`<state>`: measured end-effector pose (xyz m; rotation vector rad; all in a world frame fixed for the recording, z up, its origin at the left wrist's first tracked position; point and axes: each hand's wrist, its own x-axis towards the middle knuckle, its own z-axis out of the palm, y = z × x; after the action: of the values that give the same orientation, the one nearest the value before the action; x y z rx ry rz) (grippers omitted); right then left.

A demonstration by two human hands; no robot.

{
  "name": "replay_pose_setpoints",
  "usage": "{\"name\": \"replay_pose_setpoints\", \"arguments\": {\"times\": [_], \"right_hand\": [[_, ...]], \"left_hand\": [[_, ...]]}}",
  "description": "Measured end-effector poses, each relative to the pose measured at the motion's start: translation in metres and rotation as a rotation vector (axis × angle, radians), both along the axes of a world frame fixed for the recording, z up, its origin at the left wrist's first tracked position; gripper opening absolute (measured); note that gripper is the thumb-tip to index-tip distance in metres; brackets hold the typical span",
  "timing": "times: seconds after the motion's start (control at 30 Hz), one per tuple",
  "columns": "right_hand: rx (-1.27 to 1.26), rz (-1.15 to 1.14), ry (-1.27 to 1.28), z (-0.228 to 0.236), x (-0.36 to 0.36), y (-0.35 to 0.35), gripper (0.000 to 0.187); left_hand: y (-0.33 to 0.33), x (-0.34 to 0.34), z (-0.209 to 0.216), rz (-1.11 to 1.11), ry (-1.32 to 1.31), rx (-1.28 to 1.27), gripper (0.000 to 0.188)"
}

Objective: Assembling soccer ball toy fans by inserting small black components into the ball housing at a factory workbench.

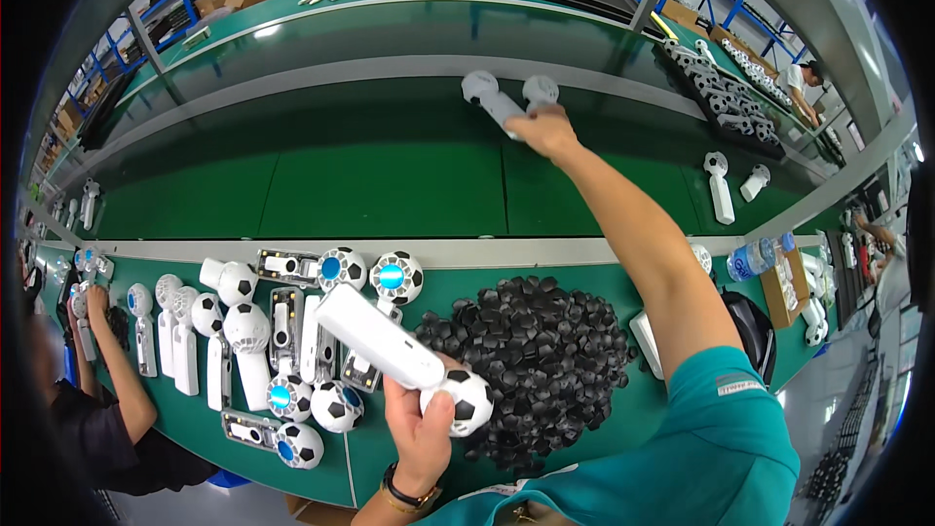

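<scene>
My left hand (421,429) grips a white handheld fan (382,336) by its football-patterned head, the white handle pointing up and left. Stretched far forward, my right hand (547,132) closes on another white handheld fan (497,107) over the green conveyor belt. A second round white fan head (541,90) shows just beyond those fingers; its handle is hidden, and both are slightly blurred. Beside my left hand lies a big heap of small black pieces (536,360). Several fans, some with open handles and blue-centred heads (392,278), lie left of it.
A metal rail (458,251) separates the bench from the belt. Two white fans (719,190) rest on the belt at right, near a black tray of parts (721,88). A water bottle (752,259) and cardboard box (782,292) stand at right. A co-worker's arm (122,370) reaches in at left.
</scene>
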<state>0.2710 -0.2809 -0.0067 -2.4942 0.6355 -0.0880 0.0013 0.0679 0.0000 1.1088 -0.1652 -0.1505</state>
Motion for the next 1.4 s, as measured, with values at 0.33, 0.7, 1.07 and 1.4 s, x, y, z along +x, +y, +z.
{"name": "replay_pose_setpoints", "arguments": {"times": [0.33, 0.7, 1.07, 1.4], "right_hand": [[-0.294, -0.19, -0.253, -0.026, 0.137, -0.023, 0.064], [-0.152, 0.219, -0.692, -0.013, 0.134, -0.097, 0.051], [0.447, 1.094, -0.421, 0.101, -0.237, 0.184, 0.061], [0.449, 0.688, -0.72, 0.036, -0.359, 0.202, 0.065]], "left_hand": [[0.008, 0.02, 0.008, 0.079, -0.004, 0.062, 0.048], [0.003, 0.029, -0.009, 0.073, 0.069, 0.017, 0.072], [-0.004, 0.005, 0.027, 0.116, 0.13, -0.345, 0.034], [-0.01, -0.075, 0.033, -0.105, 0.186, -0.34, 0.035]]}}
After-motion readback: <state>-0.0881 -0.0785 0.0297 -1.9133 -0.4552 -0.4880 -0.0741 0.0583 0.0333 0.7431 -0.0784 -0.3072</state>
